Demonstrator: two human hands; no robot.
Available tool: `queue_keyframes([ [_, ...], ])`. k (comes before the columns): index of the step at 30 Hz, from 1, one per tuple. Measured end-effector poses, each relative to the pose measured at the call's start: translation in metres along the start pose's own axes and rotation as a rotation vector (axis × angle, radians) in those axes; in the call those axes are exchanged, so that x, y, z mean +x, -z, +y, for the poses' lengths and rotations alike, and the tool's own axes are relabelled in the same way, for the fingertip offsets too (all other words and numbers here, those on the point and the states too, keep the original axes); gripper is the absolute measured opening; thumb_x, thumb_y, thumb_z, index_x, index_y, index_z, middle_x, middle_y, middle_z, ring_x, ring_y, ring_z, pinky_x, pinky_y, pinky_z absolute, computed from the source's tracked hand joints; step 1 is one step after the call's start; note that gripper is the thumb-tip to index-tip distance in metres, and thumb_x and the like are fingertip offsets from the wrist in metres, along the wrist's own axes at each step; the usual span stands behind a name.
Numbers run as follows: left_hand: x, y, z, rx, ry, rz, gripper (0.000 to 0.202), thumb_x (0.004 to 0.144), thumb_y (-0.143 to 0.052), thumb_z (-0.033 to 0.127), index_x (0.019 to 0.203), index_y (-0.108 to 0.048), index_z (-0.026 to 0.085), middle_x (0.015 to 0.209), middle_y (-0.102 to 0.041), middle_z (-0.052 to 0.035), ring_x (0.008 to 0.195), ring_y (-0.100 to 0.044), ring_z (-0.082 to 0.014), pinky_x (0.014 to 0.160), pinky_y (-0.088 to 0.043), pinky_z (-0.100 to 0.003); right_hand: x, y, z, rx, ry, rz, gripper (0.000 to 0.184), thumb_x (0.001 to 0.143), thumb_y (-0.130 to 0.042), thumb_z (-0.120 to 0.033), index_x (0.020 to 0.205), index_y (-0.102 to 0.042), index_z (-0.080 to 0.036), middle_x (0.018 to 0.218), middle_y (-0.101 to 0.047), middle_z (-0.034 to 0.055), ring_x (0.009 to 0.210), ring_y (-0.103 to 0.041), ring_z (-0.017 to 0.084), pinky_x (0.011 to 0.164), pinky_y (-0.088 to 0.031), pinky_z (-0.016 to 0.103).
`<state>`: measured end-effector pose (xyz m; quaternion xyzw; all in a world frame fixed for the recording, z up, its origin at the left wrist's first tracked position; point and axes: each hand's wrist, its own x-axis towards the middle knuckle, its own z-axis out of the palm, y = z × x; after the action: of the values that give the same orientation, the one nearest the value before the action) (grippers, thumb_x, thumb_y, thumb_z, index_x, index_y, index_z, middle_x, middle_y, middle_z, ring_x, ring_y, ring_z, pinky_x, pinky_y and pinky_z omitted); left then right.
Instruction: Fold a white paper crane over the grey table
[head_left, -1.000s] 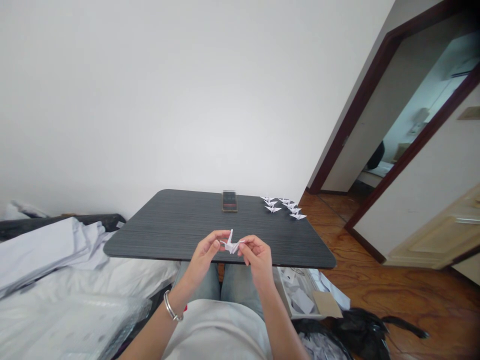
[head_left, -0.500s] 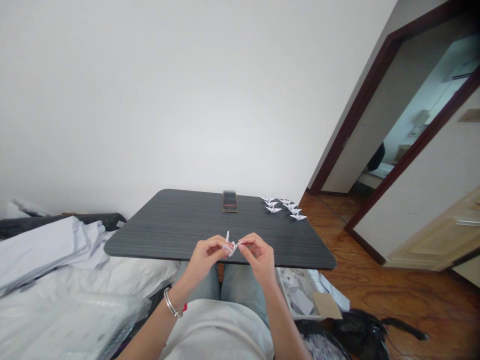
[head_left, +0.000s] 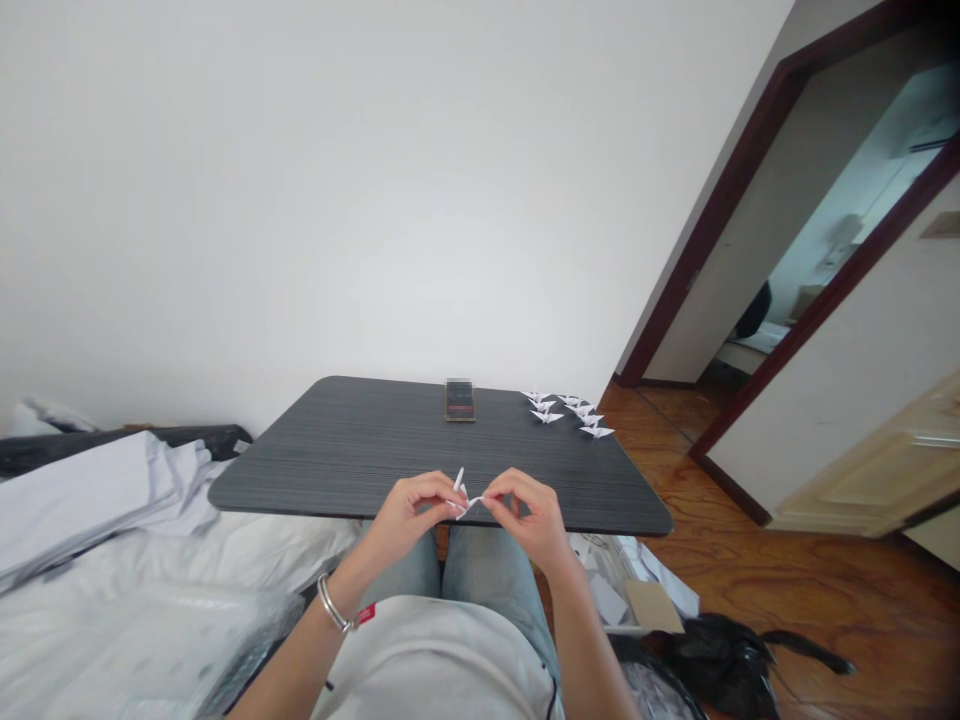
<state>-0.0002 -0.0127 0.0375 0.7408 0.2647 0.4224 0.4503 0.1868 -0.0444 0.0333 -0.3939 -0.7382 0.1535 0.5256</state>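
A small folded white paper crane (head_left: pixel 466 504) is held between my two hands, above the near edge of the dark table (head_left: pixel 360 440). My left hand (head_left: pixel 421 506) pinches its body between thumb and fingers, and one narrow paper point sticks upward there. With thumb and forefinger, my right hand (head_left: pixel 526 508) grips the tip of another thin point on the right side. Fingers cover part of the folds. At the table's far right stand several finished paper cranes (head_left: pixel 546 416) in two rows.
A phone (head_left: pixel 460 400) lies at the table's back edge against the wall. White paper sheets (head_left: pixel 90 495) are piled on the left. Right of my legs are a box (head_left: pixel 619 590) of paper pieces and a black plastic bag (head_left: pixel 724 665) on the wooden floor.
My right hand has shifted slightly right, drawing the paper point outward from the body. The left hand keeps its pinch, and its upright point leans a little more to the right.
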Motion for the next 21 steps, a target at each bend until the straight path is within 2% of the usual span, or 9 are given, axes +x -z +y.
queue_keyframes([
  [6,-0.0001,0.0015,0.0019,0.047,-0.007,-0.019,0.012,0.075,-0.059,0.023,0.074,-0.069,0.017,0.078,-0.064,-0.0063,0.075,-0.060,-0.0164,0.070,-0.048,-0.028,-0.0011,0.0006,0.0024,-0.012,-0.017,-0.066,0.012,0.079,-0.053,-0.020,0.072,-0.063,-0.020,0.069,-0.062,0.0026,0.053,-0.049,0.012,0.045,-0.036,0.023],
  [11,-0.0006,0.0015,0.0040,0.049,-0.020,-0.033,0.012,0.076,-0.058,0.021,0.075,-0.069,0.017,0.079,-0.064,-0.0062,0.076,-0.060,-0.0160,0.070,-0.047,-0.027,-0.0015,0.0003,0.0025,-0.006,-0.024,-0.066,0.011,0.078,-0.052,-0.018,0.072,-0.062,-0.020,0.069,-0.062,0.0021,0.051,-0.047,0.011,0.046,-0.037,0.022],
  [21,-0.0015,0.0039,0.0066,0.176,-0.108,-0.069,0.013,0.078,-0.057,0.019,0.076,-0.069,0.017,0.080,-0.065,-0.0061,0.076,-0.060,-0.0154,0.071,-0.044,-0.026,0.0005,0.0010,-0.0002,0.017,-0.099,-0.057,0.010,0.077,-0.057,-0.020,0.069,-0.064,-0.018,0.063,-0.062,0.0015,0.055,-0.053,0.012,0.048,-0.039,0.021],
])
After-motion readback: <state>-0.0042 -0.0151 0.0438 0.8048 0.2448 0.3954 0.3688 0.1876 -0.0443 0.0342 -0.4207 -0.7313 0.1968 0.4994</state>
